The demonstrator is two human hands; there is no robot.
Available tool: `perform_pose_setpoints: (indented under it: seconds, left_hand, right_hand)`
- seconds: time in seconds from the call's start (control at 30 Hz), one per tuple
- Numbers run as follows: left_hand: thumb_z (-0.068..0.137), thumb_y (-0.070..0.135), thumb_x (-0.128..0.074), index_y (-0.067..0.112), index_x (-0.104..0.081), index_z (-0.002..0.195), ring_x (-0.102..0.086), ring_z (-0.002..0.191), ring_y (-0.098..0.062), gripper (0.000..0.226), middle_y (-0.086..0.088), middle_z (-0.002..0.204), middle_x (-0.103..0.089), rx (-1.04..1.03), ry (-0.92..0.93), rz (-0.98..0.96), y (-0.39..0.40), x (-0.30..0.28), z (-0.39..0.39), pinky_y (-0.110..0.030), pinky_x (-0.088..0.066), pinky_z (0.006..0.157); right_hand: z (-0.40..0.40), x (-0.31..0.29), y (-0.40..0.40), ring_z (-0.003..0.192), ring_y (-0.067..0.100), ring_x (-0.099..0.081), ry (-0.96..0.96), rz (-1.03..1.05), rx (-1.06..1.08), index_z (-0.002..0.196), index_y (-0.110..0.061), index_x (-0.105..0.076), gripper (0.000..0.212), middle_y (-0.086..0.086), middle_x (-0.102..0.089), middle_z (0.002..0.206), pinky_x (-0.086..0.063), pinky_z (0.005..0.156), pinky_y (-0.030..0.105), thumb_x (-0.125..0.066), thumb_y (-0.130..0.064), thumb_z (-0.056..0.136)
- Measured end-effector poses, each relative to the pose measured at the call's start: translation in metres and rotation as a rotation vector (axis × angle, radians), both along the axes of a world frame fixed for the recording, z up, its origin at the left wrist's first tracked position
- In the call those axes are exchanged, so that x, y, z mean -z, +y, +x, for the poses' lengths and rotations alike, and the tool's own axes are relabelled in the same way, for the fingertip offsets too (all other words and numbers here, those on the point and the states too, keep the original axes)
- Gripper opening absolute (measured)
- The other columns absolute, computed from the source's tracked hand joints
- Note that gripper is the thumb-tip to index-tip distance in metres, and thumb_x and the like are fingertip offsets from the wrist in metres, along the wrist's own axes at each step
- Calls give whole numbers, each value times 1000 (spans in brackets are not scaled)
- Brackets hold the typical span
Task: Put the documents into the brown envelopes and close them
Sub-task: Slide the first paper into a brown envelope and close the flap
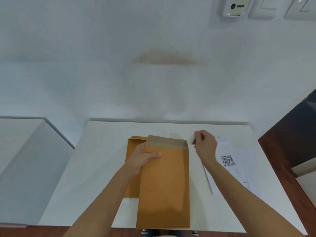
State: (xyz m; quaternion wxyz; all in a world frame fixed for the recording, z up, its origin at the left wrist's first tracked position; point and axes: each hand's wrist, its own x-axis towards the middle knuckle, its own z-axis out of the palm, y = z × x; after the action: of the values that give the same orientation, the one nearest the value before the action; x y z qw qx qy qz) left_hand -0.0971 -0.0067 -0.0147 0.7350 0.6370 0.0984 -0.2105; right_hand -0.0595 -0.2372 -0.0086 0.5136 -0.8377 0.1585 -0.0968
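Observation:
A brown envelope point(165, 182) lies lengthwise on the white table point(106, 168), its flap point(166, 141) open at the far end with a pale strip across it. My left hand point(144, 157) grips the envelope's left edge near the top, thumb on its face. My right hand point(204, 142) hovers just right of the flap, fingers pinched on a small white strip. A second brown envelope point(132, 168) lies partly under the first, to the left. White documents point(234, 166), the top one with a QR code, lie to the right under my right forearm.
The table stands against a white wall. A white cabinet point(25, 168) is on the left. A dark wooden panel point(290, 134) rises at the right, with a pale box point(306, 178) below it. Switch plates point(263, 7) hang high on the wall.

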Motion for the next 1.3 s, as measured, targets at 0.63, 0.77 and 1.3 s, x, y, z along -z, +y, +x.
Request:
perform_pose_setpoints:
  seconds: [0.63,0.77,1.3]
  left_hand:
    - [92,16,-55,27,-66,118,-48,121,-13,30,9,126,-63,326,-660,1048,22,59,-31,-39,-36,108]
    - [99,50,-27,36,-35,147,-15,148,-9,51,14,158,-25,550,-737,1194,21,76,-58,-41,-7,122]
    - [96,60,-10,50,-27,146,5,151,-15,54,17,160,-6,369,-535,1362,34,79,-76,-47,11,119]
  right_hand:
    - [-41,69,23,124,21,-48,-61,-770,-932,130,-23,-58,38,2,-59,129,-28,108,36,-51,-37,95]
    - [-68,83,15,143,24,-33,-124,-865,-985,143,-31,-43,50,5,-39,153,-25,116,39,-30,-50,99]
    - [-49,70,5,126,23,-47,-34,-847,-872,126,-28,-56,41,-3,-54,134,-30,105,37,-49,-50,92]
